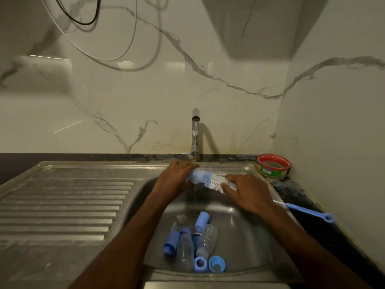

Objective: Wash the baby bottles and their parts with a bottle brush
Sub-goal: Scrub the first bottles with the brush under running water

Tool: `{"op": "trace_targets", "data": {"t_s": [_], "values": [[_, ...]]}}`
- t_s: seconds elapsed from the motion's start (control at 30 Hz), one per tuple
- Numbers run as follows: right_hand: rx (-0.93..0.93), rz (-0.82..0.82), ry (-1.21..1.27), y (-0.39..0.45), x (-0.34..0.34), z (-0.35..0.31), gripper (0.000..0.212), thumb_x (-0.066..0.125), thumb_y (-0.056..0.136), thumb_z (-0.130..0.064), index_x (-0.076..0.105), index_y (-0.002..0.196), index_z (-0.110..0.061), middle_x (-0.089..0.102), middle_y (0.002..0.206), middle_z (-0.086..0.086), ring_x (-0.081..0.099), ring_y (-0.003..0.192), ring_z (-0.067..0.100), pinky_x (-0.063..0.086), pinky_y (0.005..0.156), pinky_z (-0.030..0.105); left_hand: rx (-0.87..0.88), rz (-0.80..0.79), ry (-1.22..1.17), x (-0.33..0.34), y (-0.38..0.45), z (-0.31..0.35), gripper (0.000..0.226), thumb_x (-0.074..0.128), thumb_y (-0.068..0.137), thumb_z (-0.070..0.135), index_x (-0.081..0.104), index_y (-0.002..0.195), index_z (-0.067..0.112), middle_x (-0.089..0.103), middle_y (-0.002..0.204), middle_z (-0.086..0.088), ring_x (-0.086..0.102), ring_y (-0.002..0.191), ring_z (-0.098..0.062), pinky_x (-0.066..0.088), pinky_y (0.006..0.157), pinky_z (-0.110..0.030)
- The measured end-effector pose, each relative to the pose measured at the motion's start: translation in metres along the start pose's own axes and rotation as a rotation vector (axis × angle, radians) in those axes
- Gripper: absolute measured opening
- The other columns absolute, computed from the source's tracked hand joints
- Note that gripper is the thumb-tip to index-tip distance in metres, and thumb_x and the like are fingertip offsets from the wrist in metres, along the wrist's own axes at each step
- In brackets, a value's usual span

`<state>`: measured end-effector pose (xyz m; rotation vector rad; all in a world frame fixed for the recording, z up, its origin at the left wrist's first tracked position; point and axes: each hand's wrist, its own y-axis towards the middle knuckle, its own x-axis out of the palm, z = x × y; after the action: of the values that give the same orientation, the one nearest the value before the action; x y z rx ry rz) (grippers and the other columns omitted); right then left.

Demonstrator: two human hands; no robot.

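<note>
My left hand (177, 178) grips a blue baby bottle part (196, 177) under the running tap (195, 134). My right hand (248, 190) holds the white-bristled bottle brush (216, 182), whose bristles enter the part's open end. The brush's blue handle (308, 211) sticks out to the right over the sink rim. In the sink basin (239, 236) lie two clear bottles (185, 251) (208, 238), blue caps (202, 221) (171, 243) and blue rings (201, 264) (217, 263).
A ribbed steel drainboard (62, 205) lies left of the basin. A red-rimmed round tub (273, 166) stands on the dark counter at the back right corner. A marble wall rises behind the tap and on the right. Cables hang at the upper left.
</note>
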<state>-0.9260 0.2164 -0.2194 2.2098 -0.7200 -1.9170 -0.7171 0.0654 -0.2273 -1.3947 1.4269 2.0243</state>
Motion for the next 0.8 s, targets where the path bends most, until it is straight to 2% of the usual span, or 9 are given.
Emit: {"op": "trace_targets", "data": {"t_s": [0.07, 0.2, 0.3, 0.47, 0.57, 0.73, 0.8], "values": [[-0.011, 0.01, 0.017, 0.003, -0.006, 0.008, 0.04, 0.047, 0.095, -0.063, 0.066, 0.12, -0.039, 0.072, 0.109, -0.007, 0.063, 0.096, 0.015, 0.041, 0.073, 0.031, -0.042, -0.003, -0.006, -0.003, -0.001, -0.005, 0.062, 0.07, 0.092, 0.042, 0.046, 0.147, 0.027, 0.05, 0.148, 0.003, 0.04, 0.133, -0.017, 0.039, 0.108, -0.036], [-0.059, -0.101, -0.01, -0.001, -0.002, 0.003, 0.043, 0.046, 0.097, -0.061, 0.061, 0.13, -0.039, 0.069, 0.12, -0.002, 0.063, 0.105, 0.018, 0.049, 0.087, 0.036, 0.121, -0.131, -0.053, 0.002, 0.0, 0.009, 0.06, 0.071, 0.09, 0.043, 0.05, 0.143, 0.025, 0.054, 0.143, 0.002, 0.045, 0.127, -0.016, 0.04, 0.107, -0.035], [-0.022, -0.083, 0.054, 0.001, -0.005, 0.014, 0.042, 0.046, 0.097, -0.062, 0.065, 0.126, -0.038, 0.07, 0.117, -0.005, 0.063, 0.105, 0.018, 0.046, 0.082, 0.033, 0.0, -0.068, -0.034, 0.0, 0.0, -0.005, 0.061, 0.07, 0.09, 0.046, 0.049, 0.144, 0.026, 0.054, 0.145, 0.002, 0.045, 0.13, -0.016, 0.038, 0.109, -0.033], [-0.02, -0.011, -0.021, -0.002, 0.005, -0.001, 0.039, 0.041, 0.1, -0.059, 0.063, 0.121, -0.035, 0.071, 0.108, -0.002, 0.063, 0.095, 0.018, 0.043, 0.073, 0.032, 0.062, -0.048, -0.002, 0.01, 0.002, 0.009, 0.065, 0.071, 0.09, 0.044, 0.047, 0.147, 0.023, 0.052, 0.145, -0.001, 0.043, 0.129, -0.019, 0.038, 0.105, -0.031], [0.02, 0.015, -0.014, -0.002, 0.007, -0.001, 0.04, 0.038, 0.1, -0.06, 0.063, 0.116, -0.034, 0.071, 0.104, -0.004, 0.063, 0.092, 0.018, 0.049, 0.074, 0.034, -0.09, -0.021, -0.025, 0.009, 0.001, -0.003, 0.064, 0.07, 0.089, 0.047, 0.048, 0.145, 0.024, 0.052, 0.143, 0.0, 0.042, 0.129, -0.018, 0.039, 0.106, -0.032], [0.002, -0.023, -0.05, -0.002, 0.011, -0.004, 0.04, 0.041, 0.099, -0.06, 0.064, 0.119, -0.035, 0.071, 0.109, -0.004, 0.064, 0.097, 0.018, 0.046, 0.076, 0.034, 0.1, -0.089, -0.069, 0.011, -0.002, 0.004, 0.061, 0.075, 0.086, 0.041, 0.053, 0.14, 0.023, 0.058, 0.135, -0.002, 0.049, 0.121, -0.019, 0.04, 0.099, -0.032], [0.018, -0.027, -0.002, -0.003, 0.008, 0.001, 0.04, 0.041, 0.098, -0.062, 0.065, 0.116, -0.036, 0.071, 0.106, -0.005, 0.064, 0.096, 0.019, 0.05, 0.079, 0.036, 0.013, -0.031, -0.06, 0.006, -0.002, -0.008, 0.061, 0.074, 0.087, 0.044, 0.053, 0.14, 0.023, 0.058, 0.137, -0.002, 0.05, 0.124, -0.02, 0.041, 0.103, -0.035]]}}
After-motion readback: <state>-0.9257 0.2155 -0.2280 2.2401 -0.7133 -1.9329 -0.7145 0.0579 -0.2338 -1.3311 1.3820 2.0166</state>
